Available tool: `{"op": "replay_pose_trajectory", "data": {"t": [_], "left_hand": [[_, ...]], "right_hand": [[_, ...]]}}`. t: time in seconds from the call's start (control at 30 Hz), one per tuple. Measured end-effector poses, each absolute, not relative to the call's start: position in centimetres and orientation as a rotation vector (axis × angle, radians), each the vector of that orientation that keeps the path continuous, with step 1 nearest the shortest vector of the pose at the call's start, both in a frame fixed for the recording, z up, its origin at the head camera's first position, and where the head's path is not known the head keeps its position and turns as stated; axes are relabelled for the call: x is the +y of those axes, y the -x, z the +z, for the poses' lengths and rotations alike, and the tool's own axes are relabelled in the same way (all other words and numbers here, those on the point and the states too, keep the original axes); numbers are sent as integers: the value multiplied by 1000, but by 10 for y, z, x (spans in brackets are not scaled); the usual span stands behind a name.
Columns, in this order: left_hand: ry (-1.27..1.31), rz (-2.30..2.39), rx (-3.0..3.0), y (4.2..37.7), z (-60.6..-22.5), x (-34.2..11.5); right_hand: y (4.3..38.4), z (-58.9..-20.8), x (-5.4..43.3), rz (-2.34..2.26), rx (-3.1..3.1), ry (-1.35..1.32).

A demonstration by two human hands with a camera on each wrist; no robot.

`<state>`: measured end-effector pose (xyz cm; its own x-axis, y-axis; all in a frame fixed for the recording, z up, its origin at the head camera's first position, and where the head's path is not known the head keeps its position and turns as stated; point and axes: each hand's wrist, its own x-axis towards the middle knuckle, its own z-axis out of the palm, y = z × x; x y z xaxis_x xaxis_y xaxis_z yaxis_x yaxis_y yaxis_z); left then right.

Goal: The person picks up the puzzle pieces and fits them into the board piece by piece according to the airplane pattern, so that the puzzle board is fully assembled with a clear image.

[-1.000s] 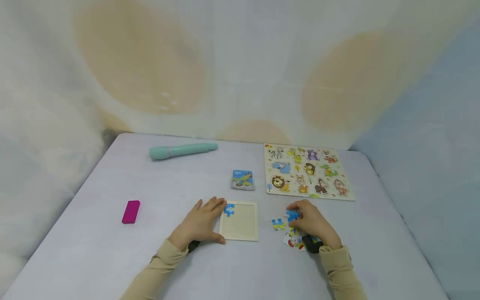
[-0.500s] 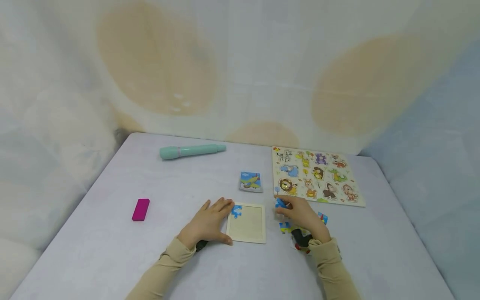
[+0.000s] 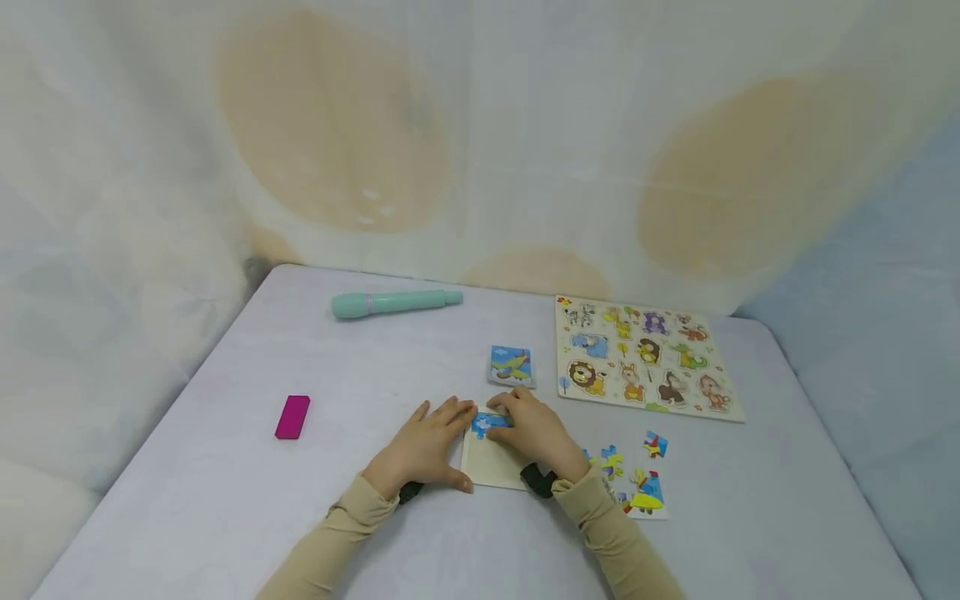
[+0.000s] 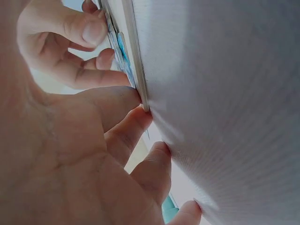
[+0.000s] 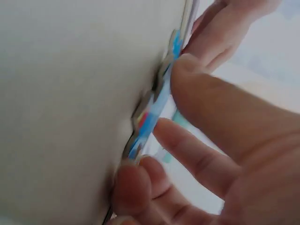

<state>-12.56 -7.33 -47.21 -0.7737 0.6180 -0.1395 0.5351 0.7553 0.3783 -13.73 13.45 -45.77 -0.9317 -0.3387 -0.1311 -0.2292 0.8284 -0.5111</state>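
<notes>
A pale wooden puzzle tray [image 3: 487, 467] lies on the table in front of me. Blue jigsaw pieces [image 3: 482, 423] run along its far side, starting from the far left corner. My left hand [image 3: 422, 450] rests with spread fingers at the tray's left edge, fingertips down on the table in the left wrist view. Over the tray's far right part, my right hand [image 3: 536, 433] pinches a blue jigsaw piece [image 5: 149, 123] with a bit of red and yellow on it. That piece sits right beside the corner piece, thumb and fingers around it, and the hand covers the tray's right side.
Several loose jigsaw pieces [image 3: 648, 493] lie right of the tray, partly behind the right forearm. Behind the tray is a small airplane picture [image 3: 512, 364]. An animal puzzle board [image 3: 612, 350] lies back right, a turquoise tube [image 3: 397, 303] back left, a magenta block [image 3: 292, 417] at left.
My right hand has carried the blue jigsaw piece left from the loose pieces to the tray. The left hand keeps its place at the tray's edge. The whole view has shifted slightly.
</notes>
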Motion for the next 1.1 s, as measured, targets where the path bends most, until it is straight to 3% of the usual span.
{"op": "replay_pose_trajectory", "data": {"t": [0.83,0.97,1.1], "left_hand": [[-954,454,2690,130,-469,-76],[-926,458,2693,128,-472,-81],[-869,451,2722,123,-476,-89]], "right_hand": [[143,-467,136,-1054,2752,433],[149,-467,159,-1136,2681,406],[149,-462,207,-1176,2725,209]]}}
